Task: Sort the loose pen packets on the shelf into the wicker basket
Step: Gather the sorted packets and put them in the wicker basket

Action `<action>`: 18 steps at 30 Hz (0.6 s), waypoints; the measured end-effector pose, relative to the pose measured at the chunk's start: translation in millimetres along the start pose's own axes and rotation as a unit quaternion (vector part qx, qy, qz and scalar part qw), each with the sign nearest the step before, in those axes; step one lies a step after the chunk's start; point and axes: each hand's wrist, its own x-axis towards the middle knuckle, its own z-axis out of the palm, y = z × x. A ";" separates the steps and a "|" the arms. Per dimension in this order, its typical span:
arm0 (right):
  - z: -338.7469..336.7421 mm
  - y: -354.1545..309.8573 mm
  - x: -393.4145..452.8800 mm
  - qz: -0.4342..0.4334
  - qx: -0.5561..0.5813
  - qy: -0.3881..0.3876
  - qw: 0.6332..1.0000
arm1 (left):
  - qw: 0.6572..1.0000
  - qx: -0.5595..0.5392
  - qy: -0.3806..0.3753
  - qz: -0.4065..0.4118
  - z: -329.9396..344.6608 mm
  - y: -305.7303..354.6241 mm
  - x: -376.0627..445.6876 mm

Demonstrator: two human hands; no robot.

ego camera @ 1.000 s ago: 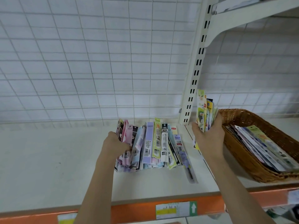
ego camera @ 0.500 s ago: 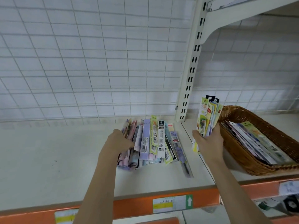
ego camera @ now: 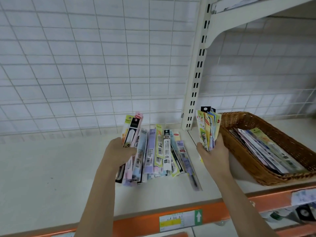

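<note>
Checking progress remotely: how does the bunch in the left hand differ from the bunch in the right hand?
The left hand's bunch tilts right over the loose pile, its lower ends down among it; the right hand's bunch stands upright and fanned beside the wicker basket. The left shows pink and black packets, the right mostly yellow-green. Both are long hang-tab packets gripped low.

I see a white wire grid panel (ego camera: 85,65) behind, a slotted white upright (ego camera: 196,79), and an orange edge strip (ego camera: 136,223) carrying a green-arrow label (ego camera: 181,219).
</note>
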 end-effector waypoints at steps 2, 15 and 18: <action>0.5 -1.1 -0.3 -0.003 -0.006 -0.004 1.000 | 0.999 -0.020 0.021 0.020 -4.1 2.1 -3.1; -8.9 -12.0 10.3 0.001 0.008 -0.052 0.999 | 0.974 -0.148 0.142 0.094 21.2 31.1 -22.9; -27.1 -24.6 22.2 -0.025 0.037 -0.022 0.999 | 0.968 -0.128 0.183 0.112 39.7 49.4 -32.1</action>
